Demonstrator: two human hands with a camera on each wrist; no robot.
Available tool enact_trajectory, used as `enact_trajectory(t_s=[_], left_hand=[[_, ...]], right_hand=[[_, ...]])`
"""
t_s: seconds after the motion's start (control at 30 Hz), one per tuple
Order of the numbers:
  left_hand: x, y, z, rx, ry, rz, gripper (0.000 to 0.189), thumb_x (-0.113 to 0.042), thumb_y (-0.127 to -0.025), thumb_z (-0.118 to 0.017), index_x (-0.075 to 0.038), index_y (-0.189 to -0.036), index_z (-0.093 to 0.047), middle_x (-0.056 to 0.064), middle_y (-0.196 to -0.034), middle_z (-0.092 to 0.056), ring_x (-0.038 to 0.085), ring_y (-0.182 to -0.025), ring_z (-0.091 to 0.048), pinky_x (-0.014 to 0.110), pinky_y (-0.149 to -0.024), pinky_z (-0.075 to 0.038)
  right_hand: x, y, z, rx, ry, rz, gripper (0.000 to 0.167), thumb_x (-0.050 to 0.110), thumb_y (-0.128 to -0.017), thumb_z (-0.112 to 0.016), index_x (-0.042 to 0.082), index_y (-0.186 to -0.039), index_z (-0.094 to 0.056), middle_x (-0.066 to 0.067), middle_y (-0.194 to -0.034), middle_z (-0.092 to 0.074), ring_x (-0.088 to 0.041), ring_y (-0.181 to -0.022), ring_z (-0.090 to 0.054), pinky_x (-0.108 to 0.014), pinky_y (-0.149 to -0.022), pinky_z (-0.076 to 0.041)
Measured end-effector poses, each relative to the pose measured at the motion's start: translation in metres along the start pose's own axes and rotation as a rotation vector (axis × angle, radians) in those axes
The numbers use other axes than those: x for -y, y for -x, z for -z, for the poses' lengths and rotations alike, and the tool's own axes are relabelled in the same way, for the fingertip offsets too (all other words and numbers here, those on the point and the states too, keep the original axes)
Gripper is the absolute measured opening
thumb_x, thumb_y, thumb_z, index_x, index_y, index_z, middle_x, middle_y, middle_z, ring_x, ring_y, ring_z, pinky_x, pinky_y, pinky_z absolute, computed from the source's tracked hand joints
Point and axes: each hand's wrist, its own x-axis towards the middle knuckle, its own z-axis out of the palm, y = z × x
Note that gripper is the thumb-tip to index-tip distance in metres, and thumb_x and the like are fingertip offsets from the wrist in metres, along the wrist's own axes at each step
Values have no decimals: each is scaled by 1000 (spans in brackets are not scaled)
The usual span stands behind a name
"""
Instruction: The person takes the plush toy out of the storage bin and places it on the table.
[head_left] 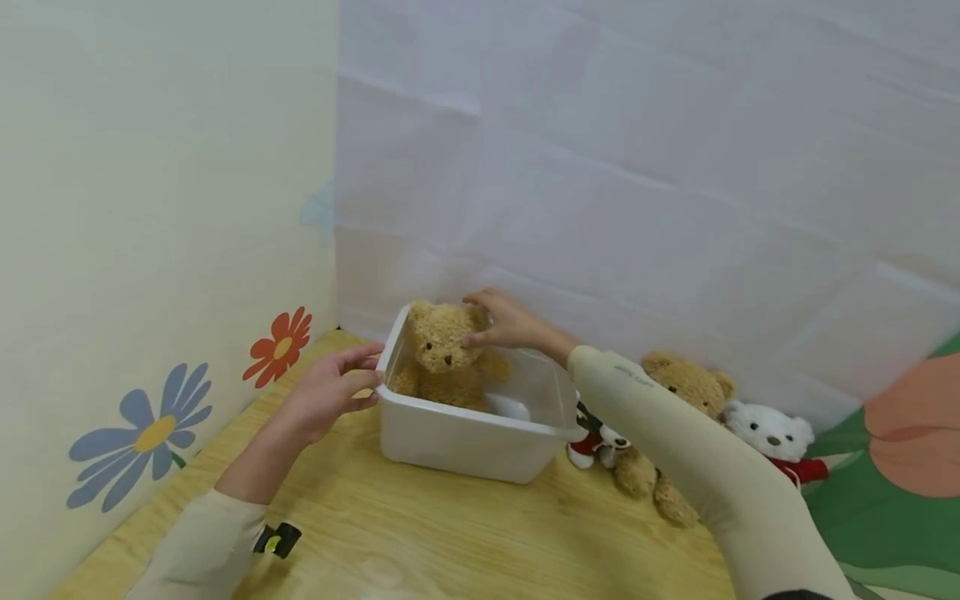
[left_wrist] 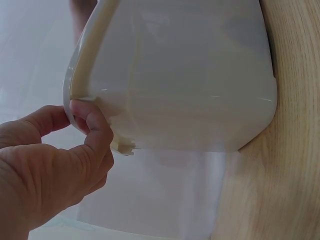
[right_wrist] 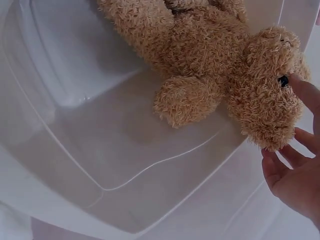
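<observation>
A tan teddy bear (head_left: 444,337) sits upright at the left end of a white plastic bin (head_left: 459,440), its head rising above the rim. My right hand (head_left: 513,321) holds the side of the bear's head. In the right wrist view the thumb (right_wrist: 302,90) lies beside the bear's black eye, and the fingertips are at its ear. With thumb and fingers, my left hand (head_left: 326,392) pinches the bin's rim at the left corner; the left wrist view shows that rim (left_wrist: 75,85) between them.
Right of the bin, partly behind my right sleeve, are another tan teddy bear (head_left: 686,379), a white bear (head_left: 768,429) in red and a smaller toy (head_left: 588,446) in red. The wooden table (head_left: 420,533) meets a flower-decorated wall (head_left: 247,167) on the left and a white sheet (head_left: 600,167) behind.
</observation>
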Motion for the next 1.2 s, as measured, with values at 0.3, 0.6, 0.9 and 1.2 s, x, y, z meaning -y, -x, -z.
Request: enact_trajectory(t_s=[0.3,0.6,0.9,1.2], left_hand=[[-2,0,-2,-6,-16,-2,61,-9,-102,-59,-1,-157,-34,27,-141,-39,43,-127,-47,41,-93,-54],[-2,-2,-5,0,-21,1,61,-9,-102,-60,-1,-157,-34,27,-142,-40,40,-123,-50,39,-90,-55],[-1,-3,-8,12,-12,1,62,-9,-102,-59,0,-157,-32,28,-144,-38,41,-124,-49,37,-89,-55],[-3,-3,-5,2,-2,3,62,-8,-102,-59,1,-157,-32,29,-144,-37,34,-119,-51,38,-90,-55]], right_hand=[[0,-6,-4,33,28,-37,83,37,-83,-87,-3,-146,-50,-20,-140,-55,-32,-128,-50,-40,-110,-38],[0,0,-11,63,14,-138,86,45,-84,-84,-5,-145,-49,-20,-140,-52,-32,-127,-50,-40,-106,-43],[3,10,-18,25,-4,-150,90,50,-77,-87,-2,-141,-50,-17,-136,-51,-29,-123,-49,-40,-104,-43],[10,17,-24,5,-78,-143,88,46,-76,-90,2,-139,-49,-14,-135,-55,-30,-124,-52,-41,-104,-44]])
